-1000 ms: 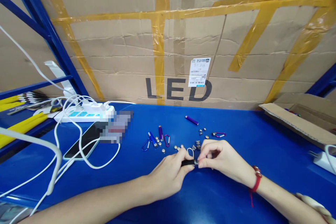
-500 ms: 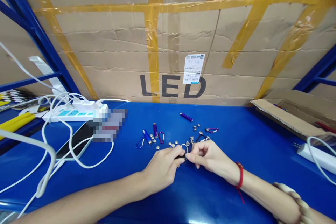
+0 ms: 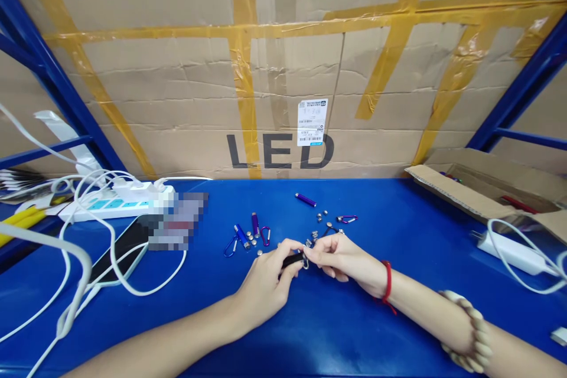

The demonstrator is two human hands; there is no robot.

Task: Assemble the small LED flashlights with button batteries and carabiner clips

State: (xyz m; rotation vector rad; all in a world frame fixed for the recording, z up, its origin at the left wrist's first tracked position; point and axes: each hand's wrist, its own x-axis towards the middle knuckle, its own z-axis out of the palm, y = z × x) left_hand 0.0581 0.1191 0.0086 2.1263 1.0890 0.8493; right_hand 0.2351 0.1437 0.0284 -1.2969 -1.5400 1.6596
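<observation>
My left hand (image 3: 266,280) is closed round a small black keychain flashlight (image 3: 292,260), held low over the blue table (image 3: 398,248). My right hand (image 3: 339,257) pinches the flashlight's end, where a small ring or clip sits; its fingers are closed. Just beyond the hands lie several loose button batteries (image 3: 316,233), a blue flashlight with a carabiner (image 3: 240,235), a purple flashlight with a pink carabiner (image 3: 256,225), another purple flashlight (image 3: 305,199) and a loose purple carabiner (image 3: 346,219).
A large taped cardboard box marked LED (image 3: 283,71) stands behind the table. A white power strip (image 3: 115,201), white cables and a phone (image 3: 119,245) lie at the left. An open cardboard box (image 3: 482,189) and a white charger (image 3: 509,251) sit at the right.
Both hands have stayed joined on the black flashlight. The camera view has shifted to the right, so the table items and hands sit further left in the picture.
</observation>
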